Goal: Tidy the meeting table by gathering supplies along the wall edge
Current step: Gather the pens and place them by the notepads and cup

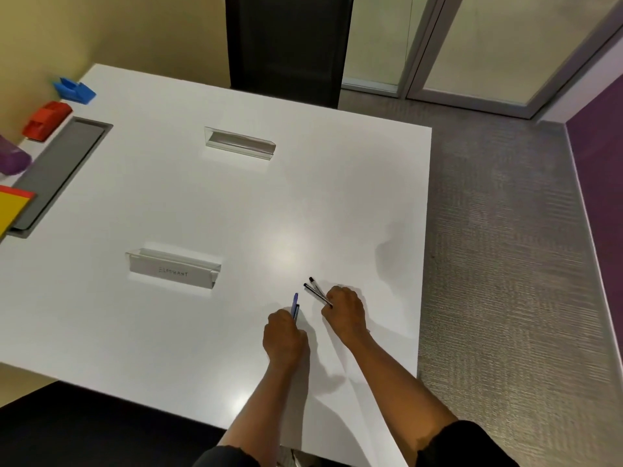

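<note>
1. The left hand [285,335] is curled round the blue pens [296,306], whose tips stick out toward 12 o'clock; the right hand [345,310] pinches the black pens [317,291], which point toward 10 o'clock. Both hands sit low over the white table [303,203] at about 5 o'clock of its top.

2. The wall edge runs along 9 to 10 o'clock, where a blue holder [75,90], a red holder [47,119], a purple object [11,156] and yellow and red paper [11,207] already lie beside a grey inset panel [59,173].

3. Likely slips: each hand holds two thin pens loosely bundled, so one could slide out on the way across, roll on the smooth top and go off the near or right edge, both close to the hands.

4. Two clear name stands, one at 12 o'clock [240,143] and one labelled at 8 o'clock [173,269], stand between the hands and the wall; a low sweep of the forearms could tip the nearer one.

5. Open room: the wide bare strip between the two stands gives a straight lane toward 10 o'clock. A dark chair [286,45] stands beyond the far edge, clear of that lane.
</note>
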The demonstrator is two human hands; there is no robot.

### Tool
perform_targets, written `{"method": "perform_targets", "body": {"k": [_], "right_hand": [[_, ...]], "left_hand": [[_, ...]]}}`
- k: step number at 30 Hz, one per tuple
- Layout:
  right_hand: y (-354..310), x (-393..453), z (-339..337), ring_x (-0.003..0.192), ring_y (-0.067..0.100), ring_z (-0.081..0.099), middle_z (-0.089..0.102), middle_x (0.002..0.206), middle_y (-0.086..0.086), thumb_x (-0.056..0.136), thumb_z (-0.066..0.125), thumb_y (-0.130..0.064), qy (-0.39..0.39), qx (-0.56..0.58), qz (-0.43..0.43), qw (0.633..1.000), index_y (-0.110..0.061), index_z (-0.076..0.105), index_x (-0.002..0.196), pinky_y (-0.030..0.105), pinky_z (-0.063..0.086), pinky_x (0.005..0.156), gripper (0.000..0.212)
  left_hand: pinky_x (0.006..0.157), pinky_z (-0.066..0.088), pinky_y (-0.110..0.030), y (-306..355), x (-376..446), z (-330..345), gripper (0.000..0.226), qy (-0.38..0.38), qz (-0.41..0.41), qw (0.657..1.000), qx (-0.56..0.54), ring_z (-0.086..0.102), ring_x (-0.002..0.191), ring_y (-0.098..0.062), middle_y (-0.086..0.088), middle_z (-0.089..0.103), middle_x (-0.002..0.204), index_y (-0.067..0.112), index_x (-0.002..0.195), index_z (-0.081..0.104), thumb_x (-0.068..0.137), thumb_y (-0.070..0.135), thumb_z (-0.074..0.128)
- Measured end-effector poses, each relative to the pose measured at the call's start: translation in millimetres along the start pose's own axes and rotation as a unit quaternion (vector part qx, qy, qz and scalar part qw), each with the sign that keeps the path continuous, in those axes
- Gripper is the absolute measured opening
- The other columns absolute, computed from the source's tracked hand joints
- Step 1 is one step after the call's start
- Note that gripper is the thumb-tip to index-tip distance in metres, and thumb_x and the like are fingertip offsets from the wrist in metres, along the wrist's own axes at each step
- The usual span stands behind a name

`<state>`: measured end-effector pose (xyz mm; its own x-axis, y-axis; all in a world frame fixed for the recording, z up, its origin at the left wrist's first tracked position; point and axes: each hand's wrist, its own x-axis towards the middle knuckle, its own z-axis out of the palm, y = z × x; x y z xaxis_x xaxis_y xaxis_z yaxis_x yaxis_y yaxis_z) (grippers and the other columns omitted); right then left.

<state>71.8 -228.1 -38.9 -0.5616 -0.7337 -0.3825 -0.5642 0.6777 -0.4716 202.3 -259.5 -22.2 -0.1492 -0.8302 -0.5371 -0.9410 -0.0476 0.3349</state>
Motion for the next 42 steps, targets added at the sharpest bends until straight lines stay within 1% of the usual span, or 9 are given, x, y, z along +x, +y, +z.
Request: {"method": "perform_targets", "body": {"k": [5,8,14,19,24,28,31,36,42], "right_hand": [[9,-10,-3,0.068,0.021,0.055,0.059,0.07,0.007,0.074,0.061,-0.005,0.007,0.069,0.018,0.997,-0.003,0.062,0.067,0.022,0.04,0.052,0.007],[12,-18,-10,0.062,0.017,0.046,0.045,0.058,-0.004,0.074,0.06,-0.003,-0.006,0.12,0.03,0.992,-0.018,0.041,0.051,0.017,0.027,0.047,0.034],[14,-30,-13,0.062,0.023,0.059,0.067,0.073,0.014,0.079,0.055,0.001,-0.075,0.172,0.05,0.981,0.004,0.066,0.076,0.032,0.049,0.058,0.012],[-12,-37,-17,0.076,0.03,0.07,0.073,0.082,0.017,0.077,0.066,-0.005,-0.097,0.222,0.022,0.97,0.0,0.072,0.083,0.039,0.056,0.076,0.009],[-61,-51,-16,0.081,0.028,0.071,0.074,0.079,0.011,0.072,0.076,-0.005,-0.136,0.297,-0.009,0.945,-0.027,0.071,0.066,0.045,0.058,0.084,0.023],[-104,-64,-7,0.079,0.024,0.07,0.073,0.082,0.015,0.072,0.079,-0.008,-0.202,0.343,-0.026,0.917,-0.015,0.074,0.081,0.047,0.056,0.084,0.013],[-145,-79,4,0.083,0.028,0.07,0.071,0.092,0.026,0.07,0.082,-0.015,-0.249,0.358,-0.051,0.898,0.002,0.071,0.092,0.044,0.055,0.083,0.03],[-217,-114,23,0.082,0.024,0.068,0.07,0.092,0.024,0.079,0.073,-0.004,-0.284,0.378,-0.086,0.877,0.002,0.072,0.099,0.04,0.056,0.086,0.021],[-311,-173,51,0.087,0.024,0.068,0.071,0.096,0.022,0.082,0.07,-0.004,-0.273,0.373,-0.123,0.878,-0.005,0.074,0.089,0.034,0.057,0.084,0.008]], "left_hand": [[0.075,0.044,-0.03,-11,-1,2,0.023,0.008,0.036,0.999,0.01,0.059,0.098,-0.03,-0.014,0.058,0.106,0.002,0.106,0.053,0.083,0.003,0.051],[0.067,0.039,-0.029,-11,1,-3,0.017,-0.003,0.013,0.998,-0.062,0.06,0.093,-0.035,-0.019,0.063,0.101,-0.003,0.097,0.056,0.081,0.003,0.054],[0.074,0.049,-0.036,-16,4,-11,0.016,-0.065,-0.029,0.979,-0.19,0.061,0.092,-0.039,-0.022,0.061,0.102,-0.001,0.098,0.054,0.086,0.001,0.044],[0.043,0.042,-0.023,-27,-13,-42,0.02,-0.115,-0.053,0.919,-0.374,0.049,0.052,-0.02,-0.015,0.051,0.072,0.006,0.085,0.05,0.083,-0.009,0.037],[0.05,0.049,-0.027,-52,-20,-82,0.014,-0.089,-0.032,0.887,-0.453,0.061,0.056,-0.022,-0.016,0.061,0.069,-0.001,0.085,0.06,0.081,-0.013,0.055],[0.055,0.054,-0.026,-76,-26,-113,0.01,-0.057,-0.028,0.862,-0.503,0.067,0.061,-0.022,-0.018,0.066,0.076,-0.001,0.084,0.063,0.081,-0.011,0.061],[0.06,0.055,-0.029,-106,-31,-140,0.008,-0.026,-0.025,0.854,-0.52,0.069,0.062,-0.021,-0.019,0.068,0.077,-0.001,0.085,0.065,0.08,-0.007,0.066],[0.078,0.056,-0.046,-165,-40,-193,0.008,0.017,-0.017,0.833,-0.553,0.065,0.072,-0.031,-0.024,0.067,0.087,0.003,0.083,0.068,0.078,-0.003,0.069],[0.082,0.056,-0.046,-245,-63,-265,0.009,0.054,-0.001,0.8,-0.598,0.065,0.074,-0.031,-0.025,0.068,0.092,0.004,0.086,0.064,0.081,-0.004,0.067]]}}
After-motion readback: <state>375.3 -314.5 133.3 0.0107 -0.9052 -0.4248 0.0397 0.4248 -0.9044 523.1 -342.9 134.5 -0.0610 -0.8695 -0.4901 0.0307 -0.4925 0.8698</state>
